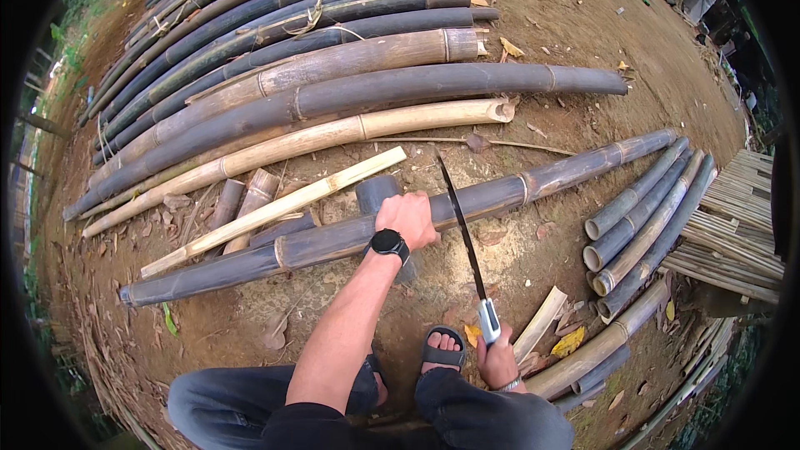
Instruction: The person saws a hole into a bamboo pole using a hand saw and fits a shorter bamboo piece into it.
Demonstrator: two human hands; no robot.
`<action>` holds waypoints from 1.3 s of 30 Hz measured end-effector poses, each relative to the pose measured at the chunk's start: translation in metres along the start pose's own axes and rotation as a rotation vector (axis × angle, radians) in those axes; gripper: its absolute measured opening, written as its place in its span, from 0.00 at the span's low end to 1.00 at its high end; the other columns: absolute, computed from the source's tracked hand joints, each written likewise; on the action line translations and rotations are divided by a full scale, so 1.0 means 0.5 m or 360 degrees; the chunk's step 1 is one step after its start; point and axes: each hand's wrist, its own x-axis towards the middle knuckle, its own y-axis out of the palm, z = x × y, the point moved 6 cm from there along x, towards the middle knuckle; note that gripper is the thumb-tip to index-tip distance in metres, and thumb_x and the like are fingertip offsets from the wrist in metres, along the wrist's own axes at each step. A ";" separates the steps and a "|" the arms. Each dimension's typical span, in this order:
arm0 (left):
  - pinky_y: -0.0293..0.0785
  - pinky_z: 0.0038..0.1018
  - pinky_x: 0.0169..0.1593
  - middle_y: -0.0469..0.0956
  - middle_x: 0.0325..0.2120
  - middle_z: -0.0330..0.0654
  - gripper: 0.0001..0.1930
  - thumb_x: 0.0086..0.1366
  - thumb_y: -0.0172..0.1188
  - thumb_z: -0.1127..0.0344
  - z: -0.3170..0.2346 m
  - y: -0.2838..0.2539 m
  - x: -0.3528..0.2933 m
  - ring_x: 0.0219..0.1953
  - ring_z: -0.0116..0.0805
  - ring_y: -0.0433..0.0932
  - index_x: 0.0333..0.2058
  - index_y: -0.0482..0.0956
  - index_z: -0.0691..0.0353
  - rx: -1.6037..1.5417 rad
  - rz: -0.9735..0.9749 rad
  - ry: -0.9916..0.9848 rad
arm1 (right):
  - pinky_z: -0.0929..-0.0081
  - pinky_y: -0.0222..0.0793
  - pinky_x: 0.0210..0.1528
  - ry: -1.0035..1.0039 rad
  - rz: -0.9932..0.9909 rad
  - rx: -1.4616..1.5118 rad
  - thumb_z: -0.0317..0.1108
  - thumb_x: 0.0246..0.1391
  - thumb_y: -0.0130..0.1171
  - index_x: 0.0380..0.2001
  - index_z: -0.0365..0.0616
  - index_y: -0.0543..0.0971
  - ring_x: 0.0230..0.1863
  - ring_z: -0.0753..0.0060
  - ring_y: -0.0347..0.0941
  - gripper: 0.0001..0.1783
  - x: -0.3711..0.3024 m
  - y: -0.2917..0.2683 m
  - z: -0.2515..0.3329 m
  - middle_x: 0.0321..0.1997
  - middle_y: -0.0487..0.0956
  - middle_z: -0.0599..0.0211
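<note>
A long dark bamboo pole (333, 237) lies slantwise across the ground before me, resting over a short dark bamboo piece (379, 192). My left hand (407, 219), with a black watch at the wrist, is closed over the pole near its middle. Just right of that hand, the dark blade of a hand saw (467, 237) crosses the pole. My right hand (498, 360) grips the saw's white and grey handle low in the picture, by my right knee. Whether the teeth have cut into the pole I cannot tell. Pale sawdust (458, 267) covers the soil around the blade.
Many long bamboo poles (358, 87) lie side by side at the far left. Several cut lengths (637, 217) are stacked at the right, beside a slatted bamboo platform (737, 217). A split pale strip (275, 212) lies behind the pole. My sandalled foot (442, 348) stands near the saw handle.
</note>
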 end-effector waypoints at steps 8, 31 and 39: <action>0.82 0.38 0.40 0.84 0.33 0.56 0.30 0.44 0.75 0.47 0.014 0.019 0.007 0.35 0.51 0.85 0.37 0.80 0.68 -0.0002 0.0123 -0.0065 | 0.38 0.71 0.30 0.0187 0.0200 -0.0166 0.35 0.60 0.60 0.56 0.36 0.55 0.31 0.25 0.76 0.30 0.121 0.037 0.039 0.26 0.78 0.32; 0.83 0.37 0.40 0.85 0.31 0.53 0.25 0.44 0.75 0.48 0.016 -0.003 0.003 0.35 0.48 0.86 0.31 0.85 0.65 0.0032 0.0170 -0.0058 | 0.36 0.68 0.24 0.0046 0.0065 -0.0084 0.37 0.64 0.55 0.53 0.38 0.57 0.26 0.26 0.74 0.24 0.035 0.024 0.007 0.22 0.76 0.33; 0.82 0.38 0.39 0.85 0.30 0.55 0.28 0.41 0.74 0.46 0.019 0.008 0.009 0.34 0.50 0.85 0.32 0.83 0.66 -0.0017 0.0150 -0.0060 | 0.36 0.70 0.28 0.0175 0.0204 -0.0120 0.38 0.61 0.58 0.56 0.37 0.56 0.29 0.25 0.75 0.29 0.138 0.049 0.051 0.25 0.78 0.32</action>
